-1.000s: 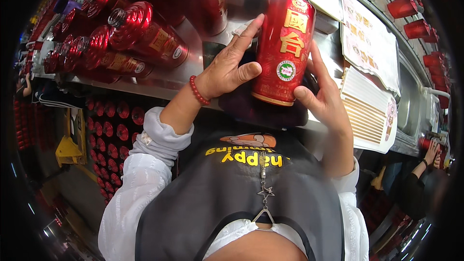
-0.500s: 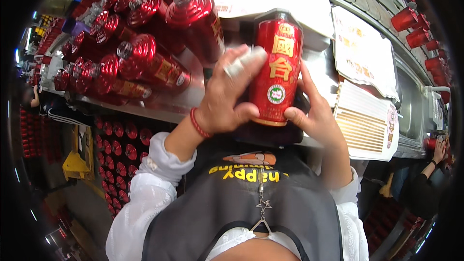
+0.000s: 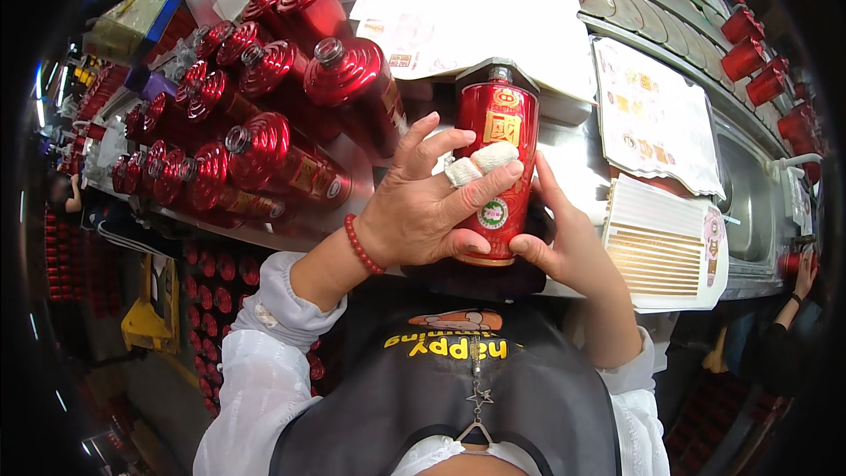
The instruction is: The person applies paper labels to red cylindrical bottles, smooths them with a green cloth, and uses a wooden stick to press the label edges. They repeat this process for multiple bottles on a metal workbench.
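Observation:
A shiny red bottle (image 3: pixel 514 150) with raised gold characters and a small green-and-white round emblem is tilted in front of me, its base toward my body. Its far end meets a dark, angular piece (image 3: pixel 499 69); whether that is a stand or a cap I cannot tell. My right hand (image 3: pixel 564 234) grips the bottle's right side, thumb near the base. Across the label lies my left hand (image 3: pixel 423 198), fingers spread, with white wraps (image 3: pixel 483 164) on two of them. Its fingertips touch the gold characters and its thumb rests by the lower left edge.
Several red bottles (image 3: pixel 264 159) stand on the metal table at left. White sheets (image 3: pixel 485 22) lie beyond my bottle. At right are a printed sheet (image 3: pixel 652 115), a sheet of gold strips (image 3: pixel 661 242) and a metal sink (image 3: pixel 745 185). A curved conveyor (image 3: pixel 630 9) carries red bottles.
The bottle sits lower in view, as do the surroundings. My left hand has moved from the bottle's left edge onto its label, fingers now spread. My right hand keeps its grip.

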The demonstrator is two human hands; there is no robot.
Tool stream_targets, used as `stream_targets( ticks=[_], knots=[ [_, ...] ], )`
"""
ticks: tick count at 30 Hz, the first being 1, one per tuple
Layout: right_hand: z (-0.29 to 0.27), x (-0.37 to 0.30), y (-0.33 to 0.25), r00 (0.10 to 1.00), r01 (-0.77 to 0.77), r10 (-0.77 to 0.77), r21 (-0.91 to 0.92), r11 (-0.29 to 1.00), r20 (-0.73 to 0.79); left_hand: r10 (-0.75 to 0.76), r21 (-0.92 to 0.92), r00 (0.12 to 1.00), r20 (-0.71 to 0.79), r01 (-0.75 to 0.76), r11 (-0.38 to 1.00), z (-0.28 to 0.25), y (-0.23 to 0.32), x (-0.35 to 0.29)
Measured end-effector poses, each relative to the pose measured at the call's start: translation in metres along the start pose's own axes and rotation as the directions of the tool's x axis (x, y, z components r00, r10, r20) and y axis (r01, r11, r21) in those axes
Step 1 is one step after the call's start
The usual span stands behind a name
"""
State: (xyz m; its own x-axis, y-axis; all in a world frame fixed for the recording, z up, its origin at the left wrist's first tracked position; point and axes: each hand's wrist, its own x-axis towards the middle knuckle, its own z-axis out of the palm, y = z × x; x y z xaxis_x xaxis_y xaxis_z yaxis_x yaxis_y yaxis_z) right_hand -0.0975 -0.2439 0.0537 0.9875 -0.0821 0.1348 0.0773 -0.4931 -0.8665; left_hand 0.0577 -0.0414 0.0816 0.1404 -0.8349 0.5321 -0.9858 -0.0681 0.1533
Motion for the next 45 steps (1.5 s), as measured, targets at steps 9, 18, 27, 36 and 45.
stream_targets(
  ticks=[9, 18, 27, 36, 45],
  knots=[
    [-0.067, 0.083, -0.053, 0.954, 0.238, -0.292, -0.418, 0.876, -0.069, 0.053, 0.08, 0.998, -0.026, -0.051, 0.996, 0.001, -0.015, 0.013],
    [-0.079, 0.134, -0.045, 0.941, 0.279, -0.325, -0.333, 0.901, -0.092, 0.083, 0.009, 0.992, -0.095, -0.083, 0.997, 0.0, -0.031, 0.03],
    [-0.077, 0.111, -0.028, 0.966, 0.09, -0.133, -0.197, 0.976, -0.22, 0.02, 0.005, 0.989, -0.144, -0.02, 1.0, 0.013, -0.033, 0.031],
    [-0.075, 0.091, -0.028, 0.97, -0.082, 0.074, -0.023, 0.996, -0.233, -0.251, -0.306, 0.926, -0.282, 0.161, 0.938, 0.009, -0.035, 0.03],
    [-0.081, 0.086, -0.019, 0.986, -0.15, 0.155, 0.087, 0.985, -0.058, -0.588, -0.697, 0.804, 0.091, 0.473, 0.539, 0.027, -0.047, 0.051]
  ],
)
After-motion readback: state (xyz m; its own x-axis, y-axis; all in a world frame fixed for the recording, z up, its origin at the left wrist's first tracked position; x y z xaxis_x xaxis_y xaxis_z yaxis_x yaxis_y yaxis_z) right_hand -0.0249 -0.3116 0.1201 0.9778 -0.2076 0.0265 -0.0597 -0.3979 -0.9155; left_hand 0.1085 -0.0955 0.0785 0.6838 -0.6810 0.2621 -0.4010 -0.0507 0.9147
